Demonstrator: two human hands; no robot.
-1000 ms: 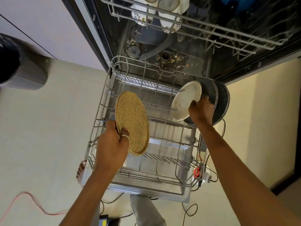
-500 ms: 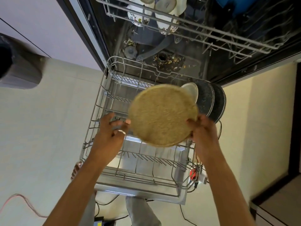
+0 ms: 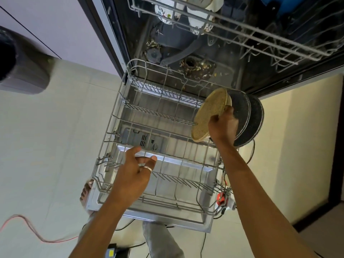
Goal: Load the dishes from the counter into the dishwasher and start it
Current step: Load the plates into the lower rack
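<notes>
Dishwasher lower rack (image 3: 160, 110) is drawn out over the open door (image 3: 167, 219). The door's near left corner hides part of a bare foot (image 3: 86, 190).

Left hand (image 3: 134, 174), ring (image 3: 148, 168) on one finger, hovers over the rack's front left part. Its fingers are loosely bent and hold nothing. Contact with the wires: cannot tell.

Right hand (image 3: 222, 123) grips the tan speckled plate (image 3: 206, 116) by its right rim. The plate stands on edge, tilted, at the rack's rear right corner, just beside two dark plates (image 3: 242, 112). Whether its lower edge sits between tines is unclear. Hand and forearm cover the dark plates' lower left parts.

Farther in, food debris (image 3: 193, 67) lies on the tub floor. The upper rack (image 3: 242, 32) holds patterned cups (image 3: 167, 12), cut off at the top edge.
</notes>
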